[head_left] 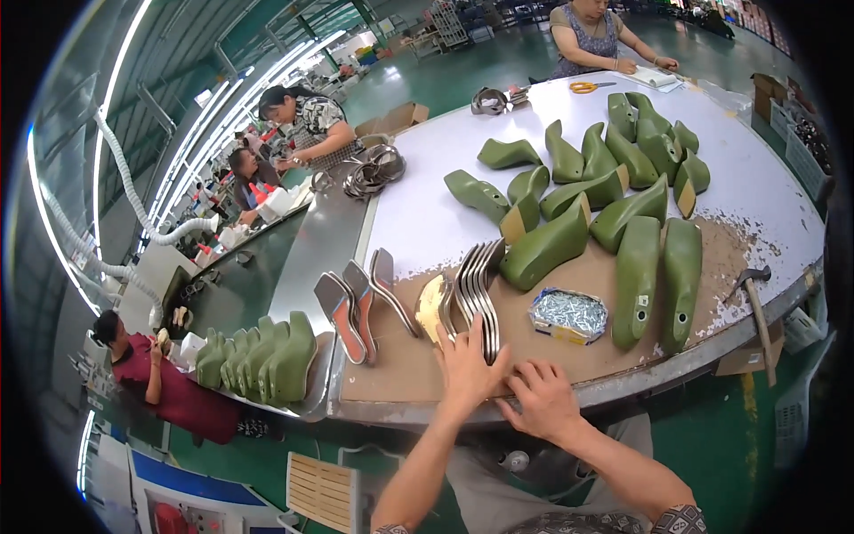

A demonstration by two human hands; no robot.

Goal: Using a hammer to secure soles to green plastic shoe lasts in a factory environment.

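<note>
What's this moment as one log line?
left hand: touching curved insole stack | right hand: at bench edge | nearby: small silvery pieces, green shoe lasts, hammer

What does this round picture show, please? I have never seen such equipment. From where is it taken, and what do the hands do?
There is no robot here. A person wears two wide fisheye cameras on the head; this is the left one's view, looking down, so straight edges look bent. The left hand touches the near end of a stack of curved, thin pieces; I cannot tell how firmly it grips. The right hand is beside it, near the edge of the table; nothing clearly shows in it. Also on the table are green shoe-shaped forms, a box of small shiny metal pieces, orange-handled scissors and a hammer.
</note>
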